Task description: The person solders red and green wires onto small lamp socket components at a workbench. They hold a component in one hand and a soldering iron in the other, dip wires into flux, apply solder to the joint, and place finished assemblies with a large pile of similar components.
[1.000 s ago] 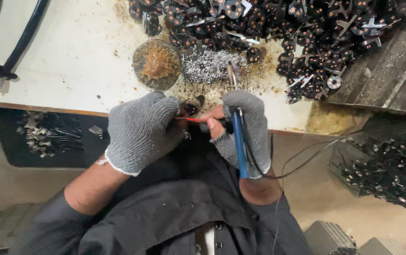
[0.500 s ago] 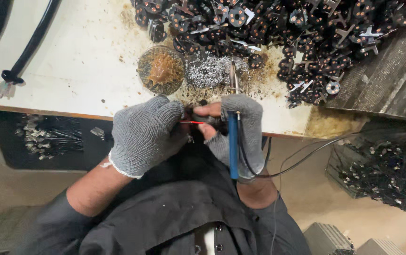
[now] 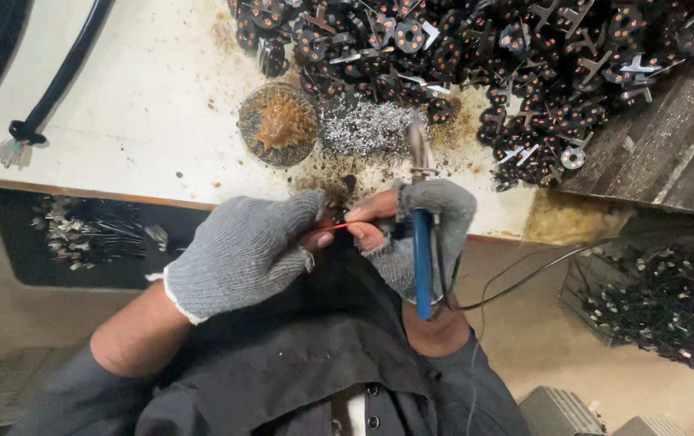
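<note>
Both my hands wear grey knit gloves with open fingertips. My left hand pinches a thin red wire at the table's front edge. My right hand grips a blue-handled soldering iron, its metal tip pointing away over the table, and its bare fingertips meet the red wire and a small dark part between the hands. A black cord runs from the iron's handle off to the right.
A round tin of brown flux and a heap of silvery solder bits sit on the stained white table. A big pile of small black parts fills the far side. Bins of parts stand lower left and right.
My hands have stayed together on the wire, with the iron's handle swinging slightly more upright. The view has shifted a little.
</note>
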`<state>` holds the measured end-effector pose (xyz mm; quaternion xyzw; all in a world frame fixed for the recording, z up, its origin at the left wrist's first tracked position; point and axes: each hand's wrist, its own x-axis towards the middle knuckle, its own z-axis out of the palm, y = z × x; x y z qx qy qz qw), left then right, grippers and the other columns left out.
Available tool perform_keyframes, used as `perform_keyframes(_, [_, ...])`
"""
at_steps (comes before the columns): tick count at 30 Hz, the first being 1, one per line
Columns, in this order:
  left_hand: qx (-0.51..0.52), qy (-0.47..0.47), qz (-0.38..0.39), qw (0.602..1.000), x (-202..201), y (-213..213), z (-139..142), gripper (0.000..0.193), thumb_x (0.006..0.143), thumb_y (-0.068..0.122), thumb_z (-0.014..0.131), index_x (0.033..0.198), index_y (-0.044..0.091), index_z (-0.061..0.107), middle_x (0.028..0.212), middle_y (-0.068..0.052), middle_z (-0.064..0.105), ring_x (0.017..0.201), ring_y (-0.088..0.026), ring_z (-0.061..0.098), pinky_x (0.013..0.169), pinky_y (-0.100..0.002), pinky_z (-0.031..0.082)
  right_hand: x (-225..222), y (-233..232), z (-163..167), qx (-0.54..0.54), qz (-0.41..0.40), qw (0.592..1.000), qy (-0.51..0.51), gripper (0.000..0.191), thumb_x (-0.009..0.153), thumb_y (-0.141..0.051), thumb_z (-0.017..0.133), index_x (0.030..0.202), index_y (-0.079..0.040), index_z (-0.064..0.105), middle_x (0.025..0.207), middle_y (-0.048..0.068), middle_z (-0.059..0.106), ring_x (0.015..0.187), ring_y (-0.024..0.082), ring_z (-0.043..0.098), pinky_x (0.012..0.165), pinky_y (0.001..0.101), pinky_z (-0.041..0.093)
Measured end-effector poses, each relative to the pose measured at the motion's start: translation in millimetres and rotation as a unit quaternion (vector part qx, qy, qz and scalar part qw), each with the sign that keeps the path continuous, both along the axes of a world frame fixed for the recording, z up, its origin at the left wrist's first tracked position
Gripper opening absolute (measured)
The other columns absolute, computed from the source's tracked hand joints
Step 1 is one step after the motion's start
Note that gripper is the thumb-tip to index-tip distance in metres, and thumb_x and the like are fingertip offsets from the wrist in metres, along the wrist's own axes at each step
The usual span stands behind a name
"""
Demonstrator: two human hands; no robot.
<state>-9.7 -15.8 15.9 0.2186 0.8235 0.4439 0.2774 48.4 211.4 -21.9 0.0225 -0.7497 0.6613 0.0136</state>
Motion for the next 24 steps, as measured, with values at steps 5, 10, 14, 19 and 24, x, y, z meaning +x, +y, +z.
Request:
perform_keyframes(5, [0.055, -0.035, 0.111, 0.992, 8.1, 0.7, -4.8, 0.020, 0.091, 0.026, 0.070, 0.101, 0.009, 0.066, 0.077, -0.014, 0.070, 0.073, -0.038, 0.069, 0.060, -0.044, 0.051, -1.3, -2.9, 10.3, 0.071, -0.003, 0.997, 0.011, 0.054, 0.088, -0.017, 0.082, 0.119, -0.010, 0.039, 0.106, 0.013, 0.074, 0.097, 0.026, 0.072, 0.090, 0.0342, 0.057])
perform_keyframes(10, [0.047, -0.032, 0.104, 0.993, 7.4, 3.7, -4.2, 0.016, 0.094, 0.026, 0.070, 0.093, 0.010, 0.067, 0.075, -0.014, 0.068, 0.073, -0.039, 0.069, 0.059, -0.045, 0.050, -1.4, -5.6, 8.4, 0.052, 0.056, 0.997, 0.002, 0.048, 0.095, -0.012, 0.085, 0.121, -0.011, 0.046, 0.106, 0.012, 0.077, 0.096, 0.024, 0.078, 0.089, 0.0314, 0.062])
perform_keyframes(14, [0.041, -0.038, 0.094, 0.994, 8.5, 4.5, -5.3, 0.018, 0.094, 0.028, 0.067, 0.092, 0.010, 0.067, 0.073, -0.012, 0.068, 0.071, -0.037, 0.069, 0.059, -0.045, 0.050, 6.5, -9.4, 4.1, 0.108, 0.042, 0.993, -0.002, 0.047, 0.090, -0.006, 0.086, 0.118, -0.014, 0.049, 0.096, 0.015, 0.079, 0.088, 0.024, 0.079, 0.082, 0.0342, 0.060])
perform_keyframes(19, [0.040, -0.017, 0.043, 0.998, 5.6, -1.7, -8.2, 0.016, 0.093, 0.027, 0.066, 0.093, 0.012, 0.068, 0.077, -0.013, 0.065, 0.073, -0.039, 0.066, 0.061, -0.047, 0.049, 9.8, -7.5, -5.2, -0.068, 0.018, 0.998, -0.008, 0.059, 0.096, -0.014, 0.086, 0.124, -0.010, 0.034, 0.100, 0.009, 0.073, 0.095, 0.018, 0.075, 0.083, 0.0310, 0.063])
perform_keyframes(24, [0.082, 0.002, 0.007, 0.997, 1.4, -9.6, -16.5, 0.018, 0.088, 0.026, 0.067, 0.098, 0.012, 0.069, 0.086, -0.012, 0.066, 0.081, -0.038, 0.067, 0.066, -0.046, 0.051, 4.4, 2.1, -6.2, 0.053, 0.049, 0.997, -0.024, 0.063, 0.087, -0.012, 0.087, 0.126, -0.010, 0.037, 0.084, 0.011, 0.075, 0.081, 0.020, 0.074, 0.076, 0.0315, 0.059])
